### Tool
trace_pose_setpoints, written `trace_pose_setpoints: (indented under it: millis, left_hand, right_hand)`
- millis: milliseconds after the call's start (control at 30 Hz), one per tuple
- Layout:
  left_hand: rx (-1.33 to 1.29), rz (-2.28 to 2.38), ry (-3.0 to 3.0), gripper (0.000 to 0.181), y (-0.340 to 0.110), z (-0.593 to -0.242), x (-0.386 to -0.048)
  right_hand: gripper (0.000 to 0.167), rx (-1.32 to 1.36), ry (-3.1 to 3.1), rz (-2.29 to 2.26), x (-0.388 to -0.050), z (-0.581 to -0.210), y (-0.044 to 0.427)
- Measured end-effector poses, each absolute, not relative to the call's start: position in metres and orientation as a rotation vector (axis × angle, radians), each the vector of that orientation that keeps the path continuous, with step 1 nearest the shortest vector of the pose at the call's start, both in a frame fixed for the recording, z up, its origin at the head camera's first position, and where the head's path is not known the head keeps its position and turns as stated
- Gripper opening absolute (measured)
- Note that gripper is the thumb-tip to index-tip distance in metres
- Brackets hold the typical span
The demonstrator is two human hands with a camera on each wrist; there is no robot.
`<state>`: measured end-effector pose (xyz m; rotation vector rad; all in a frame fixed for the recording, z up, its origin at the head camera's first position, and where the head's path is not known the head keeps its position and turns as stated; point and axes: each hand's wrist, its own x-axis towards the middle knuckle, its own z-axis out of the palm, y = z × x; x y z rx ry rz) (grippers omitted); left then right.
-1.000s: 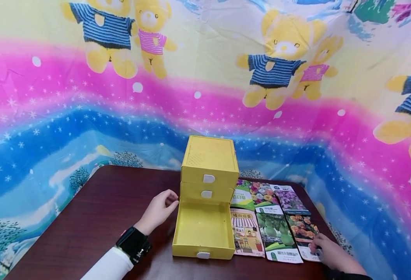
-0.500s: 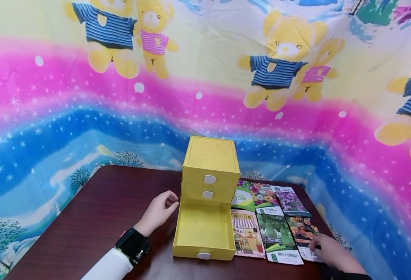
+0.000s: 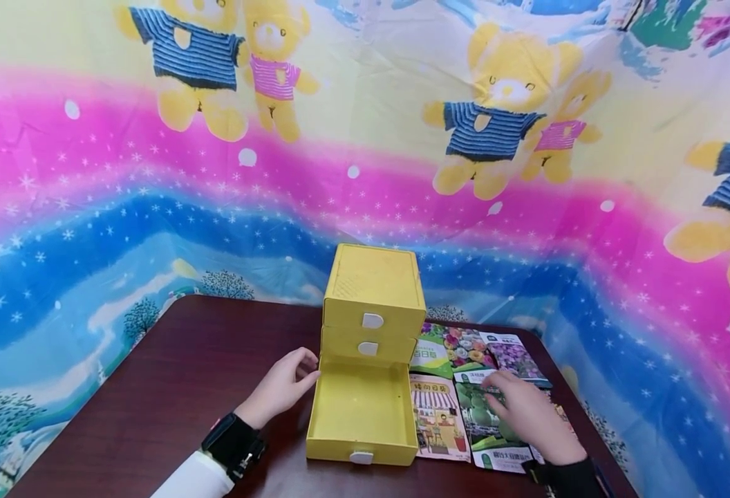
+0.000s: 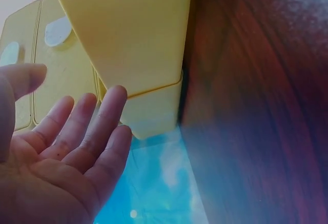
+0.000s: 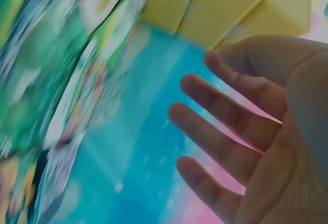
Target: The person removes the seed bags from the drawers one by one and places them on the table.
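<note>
A yellow drawer box [image 3: 374, 277] stands on the table, its bottom drawer [image 3: 361, 401] pulled out and bare inside. Beside that drawer's left wall is my left hand [image 3: 281, 387], fingers loosely bent and holding nothing; in the left wrist view its fingers [image 4: 110, 111] are spread near the drawer's side. My right hand [image 3: 529, 411] hovers over the green gourd seed packet [image 3: 480, 422], partly hiding it and the orange-flower packet [image 3: 560, 411]. The right wrist view shows its fingers [image 5: 220, 137] extended with nothing between them. Left of the gourd packet lies the sunflower packet [image 3: 437, 418].
Behind these lie a zinnia packet [image 3: 430, 354], a packet with mixed flowers [image 3: 466, 346] and a purple-flower packet [image 3: 517, 356]. The dark wooden table [image 3: 184, 387] extends left of the box. A printed bear cloth [image 3: 352, 207] hangs close behind.
My right hand has left the orange-flower packet and moved left and away from me, over the gourd packet. The left hand has hardly shifted; the drawer and packets stay put.
</note>
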<state>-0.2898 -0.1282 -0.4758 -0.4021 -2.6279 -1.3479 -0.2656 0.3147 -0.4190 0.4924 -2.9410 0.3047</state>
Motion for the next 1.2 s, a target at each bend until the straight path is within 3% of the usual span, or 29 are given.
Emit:
trace_pose_setpoints:
  millis: [200, 367, 667, 1200]
  left_hand:
    - [-0.448, -1.371, -2.676, 0.029, -0.129, -0.477, -0.282]
    - [-0.496, -1.37, -2.713, 0.042, -0.133, -0.477, -0.276]
    - [-0.635, -1.322, -2.747, 0.056, -0.142, -0.478, -0.266]
    - [-0.814, -1.317, -2.798, 0.074, -0.139, -0.479, -0.255]
  right_hand:
    - [0.026, 0.659, -2.882, 0.391, -0.267, -0.418, 0.263]
    - [0.045, 0.882, -2.885, 0.559, -0.267, -0.422, 0.232]
    - [0.073, 1.151, -2.833, 0.603, -0.265, -0.433, 0.207]
    - [0.081, 1.247, -2.892, 0.637, -0.264, -0.437, 0.204]
